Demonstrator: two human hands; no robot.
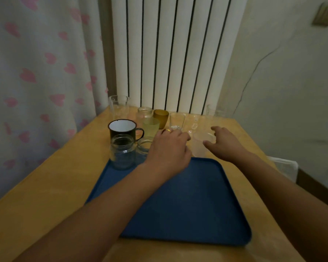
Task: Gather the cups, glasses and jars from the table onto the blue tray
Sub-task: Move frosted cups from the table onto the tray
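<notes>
1. The left hand [169, 148] curls over a small glass by the blue tray [187, 205]; what it pinches is hidden.
2. The right hand [223, 142] is spread around a frosted cup [201, 146], probably to lift it.
3. Two jars [122, 151] sit at the tray's far corner; other cups wait on the yellow table [45, 195]; a white radiator [170, 53] stands behind.

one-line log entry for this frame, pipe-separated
phase: gathering | left hand: over clear glass, grip hidden | right hand: open around frosted cup | blue tray: clear jar on far-left corner
</notes>
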